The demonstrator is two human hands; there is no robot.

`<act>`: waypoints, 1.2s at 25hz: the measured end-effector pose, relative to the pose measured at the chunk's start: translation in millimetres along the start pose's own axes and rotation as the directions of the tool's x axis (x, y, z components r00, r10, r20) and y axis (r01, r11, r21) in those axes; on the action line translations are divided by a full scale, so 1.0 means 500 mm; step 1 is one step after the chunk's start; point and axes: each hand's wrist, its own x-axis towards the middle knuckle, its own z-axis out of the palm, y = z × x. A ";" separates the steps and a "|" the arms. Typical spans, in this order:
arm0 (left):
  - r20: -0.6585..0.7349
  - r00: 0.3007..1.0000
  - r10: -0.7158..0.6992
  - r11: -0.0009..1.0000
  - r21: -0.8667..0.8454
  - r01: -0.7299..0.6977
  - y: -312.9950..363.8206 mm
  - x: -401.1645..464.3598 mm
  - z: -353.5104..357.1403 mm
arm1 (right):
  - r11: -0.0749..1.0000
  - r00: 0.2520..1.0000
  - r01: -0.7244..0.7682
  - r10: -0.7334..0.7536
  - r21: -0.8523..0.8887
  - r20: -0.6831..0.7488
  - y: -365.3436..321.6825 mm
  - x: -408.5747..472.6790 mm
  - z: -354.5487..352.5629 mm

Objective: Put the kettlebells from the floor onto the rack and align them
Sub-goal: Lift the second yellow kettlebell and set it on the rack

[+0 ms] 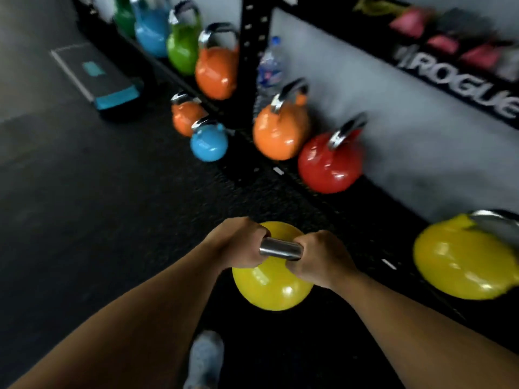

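A yellow kettlebell (271, 287) hangs over the dark floor in front of the rack. Its steel handle is gripped on the left by my left hand (238, 244) and on the right by my right hand (318, 255). On the low black rack shelf (306, 189) stand an orange kettlebell (279, 133), a red kettlebell (328, 167) and another yellow kettlebell (460, 262) at the right edge. A small orange kettlebell (184, 116) and a small blue kettlebell (209, 143) sit on the floor by the rack upright. The picture is motion-blurred.
Left of the black upright (252, 43), orange (216, 71), green (182, 49) and blue (150, 35) kettlebells line the shelf. A water bottle (269, 68) stands behind the upright. A step platform (95, 80) lies on the floor at left. My shoe (205, 357) is below the bell.
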 end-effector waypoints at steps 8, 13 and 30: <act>-0.149 0.926 0.347 0.935 0.138 -0.328 0.174 0.340 -0.088 | 0.943 0.909 -0.334 0.322 -0.002 -0.265 0.242 0.027 -0.172; -0.117 0.892 0.437 0.896 0.141 -0.420 0.243 0.513 -0.103 | 0.890 0.825 -0.451 0.447 0.075 -0.346 0.363 0.075 -0.203; -0.056 0.917 0.396 0.918 0.035 -0.394 0.389 0.827 -0.053 | 0.736 0.650 -0.605 0.677 0.303 -0.345 0.614 0.179 -0.211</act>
